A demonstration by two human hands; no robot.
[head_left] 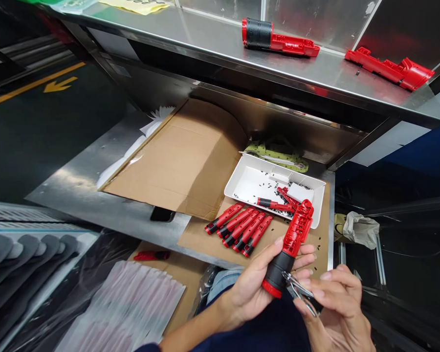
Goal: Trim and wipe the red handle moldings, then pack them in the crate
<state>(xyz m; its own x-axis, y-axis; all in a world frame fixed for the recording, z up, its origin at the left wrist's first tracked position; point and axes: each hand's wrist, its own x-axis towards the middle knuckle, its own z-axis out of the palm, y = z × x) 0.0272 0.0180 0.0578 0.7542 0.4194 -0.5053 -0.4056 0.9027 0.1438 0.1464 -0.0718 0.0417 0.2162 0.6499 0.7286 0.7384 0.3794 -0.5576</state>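
My left hand [258, 283] is closed around a red plastic housing half with a black collar [291, 244], held tilted up over my lap. My right hand [333, 298] pinches a small metal clip-like tool [298, 292] against the black end of that part. Several matching red and black parts [240, 227] lie side by side on cardboard just beyond. A white tray [249, 178] behind them holds small black screws and two more red parts.
The upper steel shelf [205, 34] carries two red housing pieces [278, 41] [390, 68]. A cardboard sheet [176, 156] covers the bench. Bagged flat packs [132, 303] and grey pieces [14, 264] lie lower left; a crumpled bag [359, 227] hangs at right.
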